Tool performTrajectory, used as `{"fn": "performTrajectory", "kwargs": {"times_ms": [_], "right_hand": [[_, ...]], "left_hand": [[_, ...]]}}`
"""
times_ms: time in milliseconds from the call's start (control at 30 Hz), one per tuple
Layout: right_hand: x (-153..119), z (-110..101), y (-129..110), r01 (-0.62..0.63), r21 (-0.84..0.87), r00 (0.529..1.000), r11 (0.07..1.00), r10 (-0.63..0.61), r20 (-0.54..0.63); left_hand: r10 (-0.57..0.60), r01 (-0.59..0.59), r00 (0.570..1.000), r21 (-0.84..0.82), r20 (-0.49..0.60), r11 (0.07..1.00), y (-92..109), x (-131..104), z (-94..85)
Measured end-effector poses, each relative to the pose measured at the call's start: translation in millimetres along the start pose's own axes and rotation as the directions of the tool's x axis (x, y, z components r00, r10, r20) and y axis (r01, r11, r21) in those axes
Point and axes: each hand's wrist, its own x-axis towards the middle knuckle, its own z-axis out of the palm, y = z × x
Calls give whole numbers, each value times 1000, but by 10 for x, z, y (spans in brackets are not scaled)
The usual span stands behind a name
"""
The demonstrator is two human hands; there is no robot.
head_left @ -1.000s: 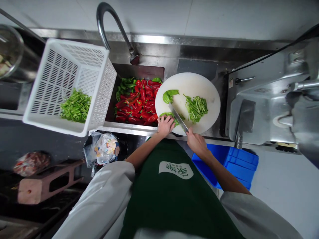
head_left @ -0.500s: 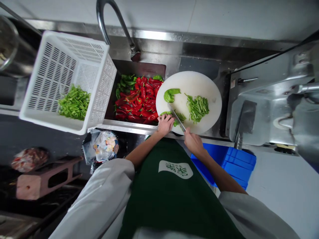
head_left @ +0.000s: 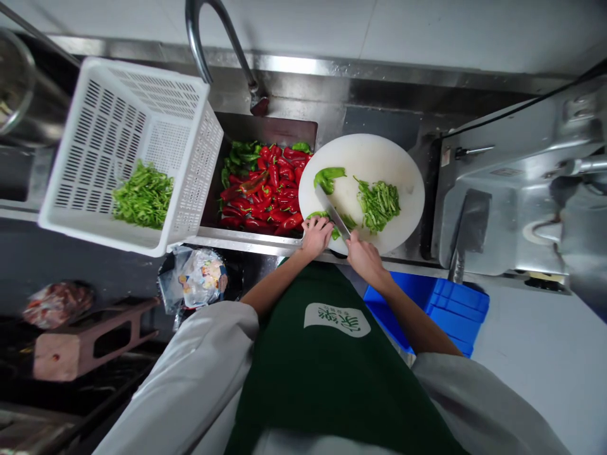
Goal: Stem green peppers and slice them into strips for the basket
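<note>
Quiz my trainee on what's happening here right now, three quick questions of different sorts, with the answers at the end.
1. What does the right hand hold?
(a) a cloth
(b) a knife
(c) a spoon

2. True or false: the white basket has greens in it.

3. Fill in the blank: the red peppers lie in the ____, beside the round cutting board.

Key: 1. b; 2. true; 3. sink.
</note>
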Motion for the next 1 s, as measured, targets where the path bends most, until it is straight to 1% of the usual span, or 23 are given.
{"fn": "performTrajectory", "kwargs": {"times_ms": [167,300,433,533,633,733,800,900,1000], "right_hand": [[-35,-8,16,-11,29,1000,1000,11,26],[80,50,-32,-19,80,1000,997,20,-9],[160,32,12,-10,80,1000,997,12,-20],[88,-2,71,-20,45,1000,999,21,-16],[-71,6,98,-33,-8,999,999,33,-22],[-218,47,91,-20,-40,1000,999,21,8],[-246,73,67,-12,-42,999,999,13,34],[-151,92,-9,-6,-19,999,1000,6,45],[28,82,-80,-3,27,1000,1000,2,15]], "left_hand": [[6,-7,1000,-28,-18,1000,-8,-9,5],[33,-35,999,-84,-21,996,-52,-48,-23],[57,-58,998,-108,-16,992,-107,-91,-17],[51,-53,999,-107,-14,993,-128,-102,17],[56,-58,998,-107,-18,993,-136,-97,47],[59,-62,998,-105,-29,993,-138,-85,63],[59,-61,998,-104,-29,993,-135,-75,68],[45,-46,999,-97,-14,994,-124,-61,58],[36,-35,999,-92,10,995,-122,-64,2]]}}
